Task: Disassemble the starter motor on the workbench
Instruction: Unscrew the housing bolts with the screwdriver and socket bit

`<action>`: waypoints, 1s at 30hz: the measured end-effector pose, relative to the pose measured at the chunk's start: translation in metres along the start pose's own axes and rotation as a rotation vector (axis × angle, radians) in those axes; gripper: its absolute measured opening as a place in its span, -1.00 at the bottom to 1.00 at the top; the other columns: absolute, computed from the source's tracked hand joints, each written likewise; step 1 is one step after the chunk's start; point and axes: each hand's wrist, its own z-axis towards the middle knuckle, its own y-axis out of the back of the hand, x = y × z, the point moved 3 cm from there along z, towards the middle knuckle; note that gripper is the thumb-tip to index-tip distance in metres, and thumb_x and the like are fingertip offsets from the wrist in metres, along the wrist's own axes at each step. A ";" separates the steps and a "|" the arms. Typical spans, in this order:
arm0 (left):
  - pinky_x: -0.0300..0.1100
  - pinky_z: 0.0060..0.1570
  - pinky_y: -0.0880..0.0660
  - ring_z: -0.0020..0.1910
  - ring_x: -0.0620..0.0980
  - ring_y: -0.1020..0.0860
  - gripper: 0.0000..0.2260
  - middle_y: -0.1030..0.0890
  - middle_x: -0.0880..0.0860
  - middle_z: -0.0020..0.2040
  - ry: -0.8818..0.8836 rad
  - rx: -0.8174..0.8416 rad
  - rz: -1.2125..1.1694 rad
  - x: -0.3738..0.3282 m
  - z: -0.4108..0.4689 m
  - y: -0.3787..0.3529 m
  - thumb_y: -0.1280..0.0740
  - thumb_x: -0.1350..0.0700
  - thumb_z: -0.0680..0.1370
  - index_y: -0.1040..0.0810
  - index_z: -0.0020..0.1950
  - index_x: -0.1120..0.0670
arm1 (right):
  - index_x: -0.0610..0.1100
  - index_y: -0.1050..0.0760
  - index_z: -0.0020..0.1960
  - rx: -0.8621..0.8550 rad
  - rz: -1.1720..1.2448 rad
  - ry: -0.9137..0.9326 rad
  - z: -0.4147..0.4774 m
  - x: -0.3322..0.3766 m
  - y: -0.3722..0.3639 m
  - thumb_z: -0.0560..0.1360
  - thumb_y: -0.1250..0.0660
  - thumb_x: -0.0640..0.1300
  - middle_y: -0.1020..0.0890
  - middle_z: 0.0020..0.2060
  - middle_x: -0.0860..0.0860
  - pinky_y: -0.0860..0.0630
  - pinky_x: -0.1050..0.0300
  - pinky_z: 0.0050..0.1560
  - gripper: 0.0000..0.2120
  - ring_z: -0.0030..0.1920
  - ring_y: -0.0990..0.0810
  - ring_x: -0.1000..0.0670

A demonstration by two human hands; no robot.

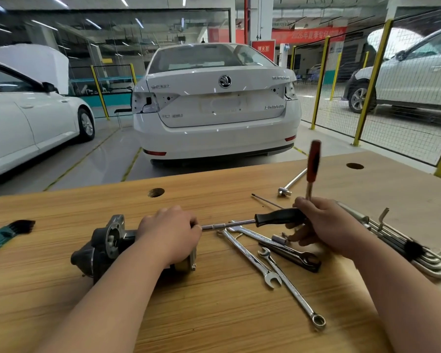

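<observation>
Left of centre on the workbench [214,314], toward the near edge: starter motor [105,248] lying on its side, left hand [169,231] curled over its rear end, gripping. Right hand [323,222] closed round the black-handled driver [278,217], shaft level, tip meeting the left fingers. A red-handled screwdriver [313,161] stands up from the same fist. Spanners [250,256] fanned just under the right hand. Hex keys [392,238] crowd the right edge. Bare wood between the forearms along the near edge.
</observation>
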 end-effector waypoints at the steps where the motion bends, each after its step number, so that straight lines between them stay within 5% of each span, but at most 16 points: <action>1: 0.03 0.17 -0.33 0.18 -0.01 -0.39 -0.78 -0.45 -0.08 0.15 0.002 -0.010 -0.003 0.000 -0.001 -0.001 -0.09 -0.13 0.60 -0.49 0.12 -0.19 | -0.19 -0.50 0.07 -0.003 -0.010 -0.004 -0.001 0.001 0.000 0.65 -0.11 0.09 -0.70 -0.30 -0.15 -0.58 0.07 -0.37 -0.64 -0.35 -0.69 -0.15; 6: -0.01 0.17 -0.32 0.15 -0.04 -0.38 -0.83 -0.46 -0.10 0.09 -0.001 -0.048 -0.016 0.001 -0.004 -0.002 -0.10 -0.13 0.59 -0.46 0.07 -0.20 | -0.27 -0.53 -0.12 -0.059 -0.189 -0.082 0.000 0.001 0.002 0.64 -0.01 0.22 -0.60 -0.48 -0.12 -0.40 0.16 -0.51 -0.40 -0.59 -0.45 -0.04; 11: -0.05 0.12 -0.31 0.14 -0.07 -0.38 -0.79 -0.44 -0.14 0.08 -0.025 -0.110 0.013 0.002 -0.008 -0.005 -0.11 -0.22 0.53 -0.44 0.07 -0.21 | -0.19 -0.54 -0.05 -0.073 -0.147 -0.098 0.003 -0.002 0.003 0.63 -0.16 0.13 -0.53 -0.54 -0.03 -0.33 0.18 -0.56 -0.59 -0.61 -0.38 0.00; 16: -0.06 0.15 -0.32 0.16 -0.09 -0.37 -0.53 -0.43 -0.15 0.12 -0.048 -0.146 0.109 0.004 -0.009 -0.013 -0.09 -0.36 0.38 -0.41 0.20 -0.21 | -0.27 -0.56 0.05 0.017 0.099 -0.103 0.005 -0.009 0.004 0.62 -0.26 -0.03 -0.58 -0.37 -0.16 -0.47 0.12 -0.44 -0.72 -0.46 -0.51 -0.05; 20: -0.09 0.12 -0.31 0.09 -0.11 -0.37 -0.54 -0.43 -0.17 0.05 -0.035 -0.216 0.094 0.002 -0.010 -0.014 -0.05 -0.35 0.37 -0.44 0.17 -0.21 | -0.24 -0.48 0.15 0.109 0.298 -0.086 0.005 -0.007 0.005 0.56 -0.28 -0.31 -0.52 -0.15 -0.23 -0.53 0.00 -0.24 -0.83 -0.31 -0.54 -0.09; 24: -0.14 0.01 -0.29 -0.05 -0.15 -0.33 -0.60 -0.40 -0.19 -0.08 -0.021 -0.293 0.058 0.002 -0.012 -0.013 -0.06 -0.33 0.39 -0.49 0.09 -0.22 | -0.17 -0.42 -0.04 0.148 0.371 -0.101 0.002 -0.005 -0.002 0.47 -0.19 -0.50 -0.46 -0.12 -0.20 -0.61 0.03 -0.25 -0.74 -0.31 -0.56 -0.10; 28: -0.16 -0.06 -0.25 -0.08 -0.14 -0.32 -0.69 -0.42 -0.18 -0.11 0.020 -0.326 0.041 0.001 -0.012 -0.014 -0.12 -0.30 0.42 -0.52 0.01 -0.21 | -0.16 -0.47 0.01 0.118 0.151 -0.107 -0.004 -0.004 -0.005 0.57 -0.29 -0.23 -0.62 -0.14 -0.25 -0.62 0.01 -0.26 -0.97 -0.31 -0.65 -0.15; 30: -0.15 -0.08 -0.24 -0.08 -0.13 -0.32 -0.70 -0.41 -0.17 -0.13 0.034 -0.338 0.043 0.000 -0.012 -0.013 -0.13 -0.28 0.43 -0.53 -0.02 -0.20 | -0.08 -0.50 0.06 0.067 -0.069 -0.104 -0.004 -0.006 -0.003 0.59 -0.29 0.03 -0.69 -0.29 -0.16 -0.59 0.06 -0.36 -0.82 -0.37 -0.66 -0.14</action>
